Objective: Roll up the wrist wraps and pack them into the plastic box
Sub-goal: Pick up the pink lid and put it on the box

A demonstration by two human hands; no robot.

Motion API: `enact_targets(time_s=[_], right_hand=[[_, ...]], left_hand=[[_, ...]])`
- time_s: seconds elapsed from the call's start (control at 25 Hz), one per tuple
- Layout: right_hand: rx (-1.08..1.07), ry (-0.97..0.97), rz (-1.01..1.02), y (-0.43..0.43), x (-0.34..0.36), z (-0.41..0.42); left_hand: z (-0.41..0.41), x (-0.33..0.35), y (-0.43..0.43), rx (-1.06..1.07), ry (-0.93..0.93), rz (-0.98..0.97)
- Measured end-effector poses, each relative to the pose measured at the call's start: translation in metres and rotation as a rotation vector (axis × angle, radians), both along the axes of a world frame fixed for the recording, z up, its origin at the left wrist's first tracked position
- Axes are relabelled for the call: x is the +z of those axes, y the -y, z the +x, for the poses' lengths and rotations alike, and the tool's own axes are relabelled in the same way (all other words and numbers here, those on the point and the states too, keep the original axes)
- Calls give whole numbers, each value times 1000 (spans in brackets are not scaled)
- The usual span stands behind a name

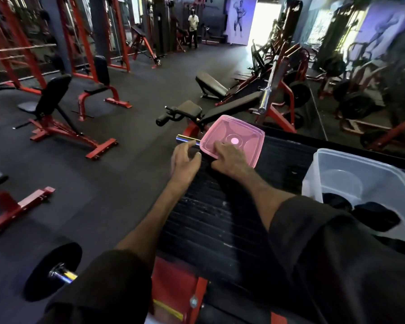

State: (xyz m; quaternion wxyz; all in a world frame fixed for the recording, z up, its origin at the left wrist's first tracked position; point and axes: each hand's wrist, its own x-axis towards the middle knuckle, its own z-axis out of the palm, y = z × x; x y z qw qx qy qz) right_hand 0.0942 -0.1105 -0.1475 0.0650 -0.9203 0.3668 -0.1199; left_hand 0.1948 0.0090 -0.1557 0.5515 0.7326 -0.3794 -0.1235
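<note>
Wrist wraps (375,217), seen from my remote view as dark rolled bundles, lie in the near end of the clear plastic box (360,157), which stands at the right on a black ribbed platform (220,218). Well apart from it, at the platform's far left corner, lies a pink lid (241,129). My operator's right hand (232,160) rests on the lid's near edge, fingers laid flat on top. The left hand (184,160) sits just beside that corner, fingers loosely curled and holding nothing; I cannot tell whether it touches the lid. A chrome bar end (185,138) projects just beyond the left fingertips.
</note>
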Motion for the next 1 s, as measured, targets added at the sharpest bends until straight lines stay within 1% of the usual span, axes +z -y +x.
enact_targets(time_s=[0.12, 0.2, 0.36, 0.44, 0.48, 0.52, 0.64, 0.68, 0.8, 0.84, 0.92, 1.0], right_hand=[[51, 147, 103, 1, 10, -6], [27, 318, 131, 1, 25, -15], [-32, 607, 51, 4, 85, -50], [-24, 767, 55, 0, 118, -76], [-20, 845, 100, -2, 133, -89], [-13, 923, 181, -7, 148, -102], [-6, 1164, 481, -26, 188, -152], [-16, 1239, 572, -31, 200, -169], [10, 1481, 784, -37, 218, -216], [9, 1543, 821, -37, 219, -228], [5, 1615, 853, -38, 216, -250], [8, 1648, 896, -42, 210, -263]], left_hand=[[3, -1, 6, 0, 20, 13], [2, -1, 4, -4, 36, 13], [-2, 6, 0, -4, 6, 17], [-9, 11, 0, -19, -28, 1], [-14, 16, 1, -23, -89, -36], [-19, 23, 3, -41, -203, -91], [-54, 57, 3, -81, -620, -215], [-64, 68, 4, -90, -721, -234], [-100, 90, 6, -152, -922, -238], [-111, 93, 10, -197, -1020, -234], [-143, 103, 18, -361, -1206, -259], [-179, 116, 30, -549, -1292, -271]])
